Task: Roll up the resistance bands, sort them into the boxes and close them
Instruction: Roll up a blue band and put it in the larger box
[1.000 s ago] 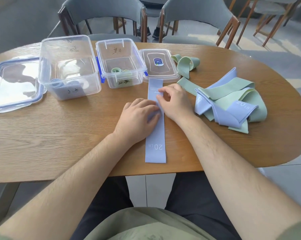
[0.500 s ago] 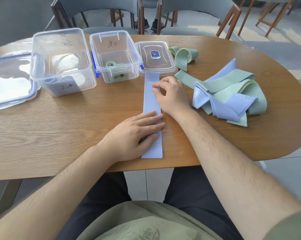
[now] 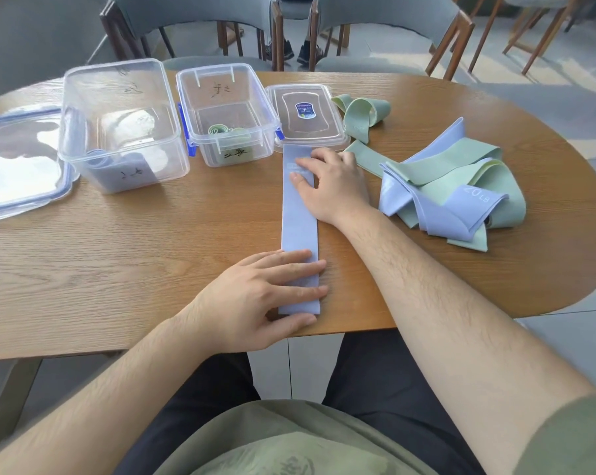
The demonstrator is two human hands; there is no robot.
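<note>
A blue resistance band (image 3: 299, 221) lies flat and straight on the wooden table (image 3: 152, 255), running away from me. My left hand (image 3: 265, 296) presses its near end with flat fingers. My right hand (image 3: 330, 185) rests on its far end, fingers spread. A pile of blue and green bands (image 3: 450, 190) lies to the right. The large clear box (image 3: 121, 125) holds a rolled blue band. The smaller clear box (image 3: 226, 113) holds a rolled green band.
The small box's lid (image 3: 306, 114) lies right of that box; the large lid (image 3: 19, 162) lies at the far left. A loose green band (image 3: 361, 114) sits behind the pile. Chairs (image 3: 385, 32) stand beyond the table, and a person's shoes show under them.
My left hand has slid along the blue band from its middle to its near end, flattening it. My right hand stays on the far end.
</note>
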